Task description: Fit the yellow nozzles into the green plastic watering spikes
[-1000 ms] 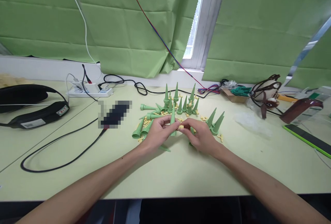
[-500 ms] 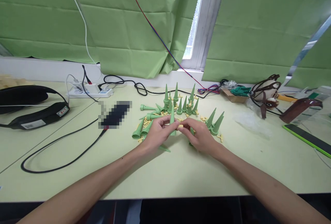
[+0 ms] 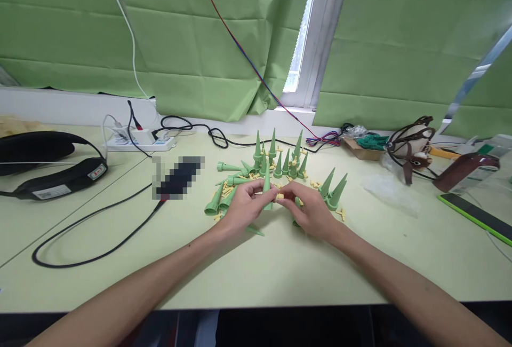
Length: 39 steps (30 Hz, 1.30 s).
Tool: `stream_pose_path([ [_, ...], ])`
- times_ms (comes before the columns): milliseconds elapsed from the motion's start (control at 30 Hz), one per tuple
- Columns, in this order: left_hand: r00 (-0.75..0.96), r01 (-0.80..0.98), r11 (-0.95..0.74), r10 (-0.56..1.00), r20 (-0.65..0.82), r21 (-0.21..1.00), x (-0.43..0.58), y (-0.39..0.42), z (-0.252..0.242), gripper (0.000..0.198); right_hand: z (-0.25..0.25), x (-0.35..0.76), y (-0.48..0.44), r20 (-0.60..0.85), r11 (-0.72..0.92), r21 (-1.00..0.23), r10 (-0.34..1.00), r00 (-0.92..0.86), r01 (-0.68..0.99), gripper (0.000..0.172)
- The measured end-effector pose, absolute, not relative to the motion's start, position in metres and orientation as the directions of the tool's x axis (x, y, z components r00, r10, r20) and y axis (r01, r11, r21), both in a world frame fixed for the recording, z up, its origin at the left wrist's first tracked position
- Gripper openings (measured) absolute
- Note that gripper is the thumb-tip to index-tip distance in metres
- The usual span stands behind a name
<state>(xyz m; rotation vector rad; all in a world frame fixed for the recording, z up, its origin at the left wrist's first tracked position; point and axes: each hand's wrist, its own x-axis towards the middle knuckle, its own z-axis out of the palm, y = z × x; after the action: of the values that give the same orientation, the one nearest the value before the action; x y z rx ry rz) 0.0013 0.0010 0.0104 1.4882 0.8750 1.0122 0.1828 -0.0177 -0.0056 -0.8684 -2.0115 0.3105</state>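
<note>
At the far left, a black headset [image 3: 86, 176] lies on the pale table [image 3: 280, 272]. To the right of it, a dark device [image 3: 178, 177], whose surface is blurred, lies with a cable going from its lower end.

Next come several fallen green spikes [image 3: 214, 202], with small yellow pieces among them. The left hand [image 3: 248, 205] is in front of these spikes. It is not spread: its thumb and fingers are closed on one held spike [image 3: 267, 187], which stands nearly upright above the table, with the point upward and the wider end below.

Just to the right of this spike, one small yellow piece [image 3: 279, 196] is at the fingertips of the right hand [image 3: 310, 205]. The thumb and forefinger pinch this piece, and they cover most of it. The tips of both hands are very near; whether the yellow piece touches the spike, I cannot tell. Behind the hands, a group of standing spikes [image 3: 273, 147] points upward.

Beside the right hand, on its outer side, there are two more spikes [image 3: 336, 195], leaning a little, and a loose yellow connector [image 3: 341, 214] near them. Farther right are a clear plastic bag [image 3: 392, 193], a dark red bottle [image 3: 466, 172] lying tilted, and a green-edged phone [image 3: 480, 219].
</note>
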Motion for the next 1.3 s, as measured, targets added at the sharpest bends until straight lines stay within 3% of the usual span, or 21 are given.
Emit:
stream_pose_path([
  [433,0.377,-0.02,-0.146,0.915,0.143,0.989,0.0006,0.0027,0.0078,0.032,-0.0054,0.1819,-0.0184,0.617,0.699,-0.511,0.703,-0.352,0.5,0.015],
  [833,0.365,-0.021,-0.146,0.92,0.144,0.989,0.0009,0.0026,0.0082,0.033,-0.0054,0.182,-0.0189,0.65,0.716,-0.51,0.684,-0.332,0.477,0.007],
  [1300,0.386,-0.025,-0.151,0.91,0.149,0.988,0.0004,0.0015,0.0081,0.03,-0.0087,0.1839,-0.0166,0.656,0.745,-0.475,0.655,-0.375,0.469,0.009],
])
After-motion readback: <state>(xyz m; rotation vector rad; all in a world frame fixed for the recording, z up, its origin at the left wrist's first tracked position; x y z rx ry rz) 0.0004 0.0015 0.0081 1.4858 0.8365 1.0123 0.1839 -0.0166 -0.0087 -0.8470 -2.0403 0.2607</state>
